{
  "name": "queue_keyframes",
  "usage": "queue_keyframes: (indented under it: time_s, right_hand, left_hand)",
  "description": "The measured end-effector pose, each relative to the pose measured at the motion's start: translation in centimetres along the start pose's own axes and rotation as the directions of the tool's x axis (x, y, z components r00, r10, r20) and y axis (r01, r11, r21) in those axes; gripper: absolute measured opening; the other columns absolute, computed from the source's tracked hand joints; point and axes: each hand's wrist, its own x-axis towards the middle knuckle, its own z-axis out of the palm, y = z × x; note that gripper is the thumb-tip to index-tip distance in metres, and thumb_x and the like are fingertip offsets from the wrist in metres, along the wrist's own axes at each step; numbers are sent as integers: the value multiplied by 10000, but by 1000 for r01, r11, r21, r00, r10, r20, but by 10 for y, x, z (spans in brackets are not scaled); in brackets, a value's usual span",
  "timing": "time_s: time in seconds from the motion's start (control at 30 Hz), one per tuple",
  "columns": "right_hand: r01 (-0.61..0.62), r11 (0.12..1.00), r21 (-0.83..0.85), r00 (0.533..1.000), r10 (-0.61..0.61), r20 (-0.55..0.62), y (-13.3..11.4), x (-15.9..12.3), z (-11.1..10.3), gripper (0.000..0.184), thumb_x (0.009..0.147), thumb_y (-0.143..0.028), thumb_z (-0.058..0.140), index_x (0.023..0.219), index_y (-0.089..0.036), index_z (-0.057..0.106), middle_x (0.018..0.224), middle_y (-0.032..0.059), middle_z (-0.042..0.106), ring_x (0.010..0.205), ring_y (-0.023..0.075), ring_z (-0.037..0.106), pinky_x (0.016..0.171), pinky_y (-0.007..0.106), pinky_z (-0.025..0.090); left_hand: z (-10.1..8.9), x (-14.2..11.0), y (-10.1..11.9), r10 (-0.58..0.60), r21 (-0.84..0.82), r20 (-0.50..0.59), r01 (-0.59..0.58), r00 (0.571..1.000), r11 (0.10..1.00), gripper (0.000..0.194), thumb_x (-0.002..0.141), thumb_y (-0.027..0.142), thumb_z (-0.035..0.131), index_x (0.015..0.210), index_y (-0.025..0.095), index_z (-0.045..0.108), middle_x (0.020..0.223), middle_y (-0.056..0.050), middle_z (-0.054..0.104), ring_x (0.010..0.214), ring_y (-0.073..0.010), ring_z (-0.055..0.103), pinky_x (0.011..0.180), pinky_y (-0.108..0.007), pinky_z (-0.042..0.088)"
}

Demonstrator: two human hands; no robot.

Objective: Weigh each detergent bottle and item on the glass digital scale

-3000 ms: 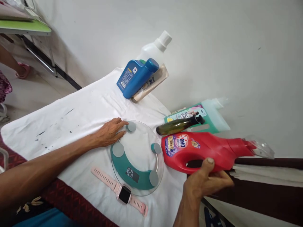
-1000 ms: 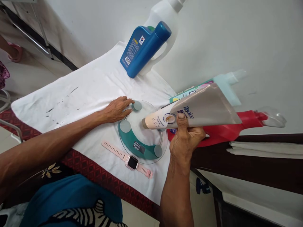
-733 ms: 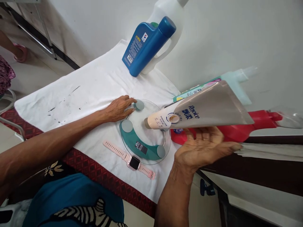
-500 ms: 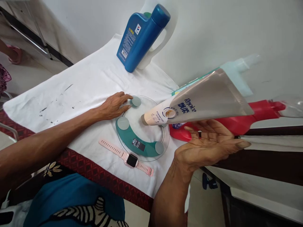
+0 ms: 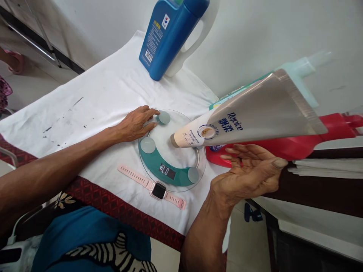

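Note:
A round glass bathroom scale (image 5: 159, 168) with a teal band lies on the white cloth, its small display lit. A cream and silver Rejoice tube (image 5: 246, 117) stands on its cap on the glass. My left hand (image 5: 137, 122) rests at the scale's far left rim, fingertips by a round silver pad, thumb and forefinger apart. Close to the tube's right side is my right hand (image 5: 249, 168), palm turned up and fingers loosely stretched, with nothing in it. A pink-strapped smartwatch (image 5: 159, 190) lies along the scale's near edge.
A blue jug-shaped bottle (image 5: 167, 41) stands at the back by the wall. Behind the tube are a red bottle (image 5: 300, 145) and a pale green bottle (image 5: 304, 85), partly hidden. The cloth-covered table (image 5: 70, 109) has a dark red patterned border. Another person's foot (image 5: 15, 62) shows at far left.
The view has shifted slightly, so the tube and bottles look larger. My right hand's fingers have drawn in a little beside the tube. My left hand stays at the rim.

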Motion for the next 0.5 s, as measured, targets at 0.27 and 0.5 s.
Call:
queue_keyframes:
  time_s: [0.27, 0.5]
  right_hand:
    - [33, 999, -5, 994, -32, 103, 5, -2, 2, 359, 980, -494, 639, 808, -183, 689, 685, 14, 703, 509, 157, 629, 451, 300, 494]
    - [43, 999, -24, 988, -39, 147, 10, -3, -1, 325, 951, -443, 681, 749, -189, 664, 643, 1, 686, 485, 161, 619, 432, 297, 502]
  left_hand:
    - [0, 0, 0, 10, -1, 0, -10, 1000, 1000, 400, 1059, 365, 499, 1389, 167, 606, 1141, -129, 659, 1019, -255, 643, 932, -449, 561]
    - [0, 0, 3, -13, 11, 6, 13, 1000, 1000, 414, 1059, 359, 486, 1408, 171, 603, 1148, -127, 653, 1025, -253, 639, 945, -455, 555]
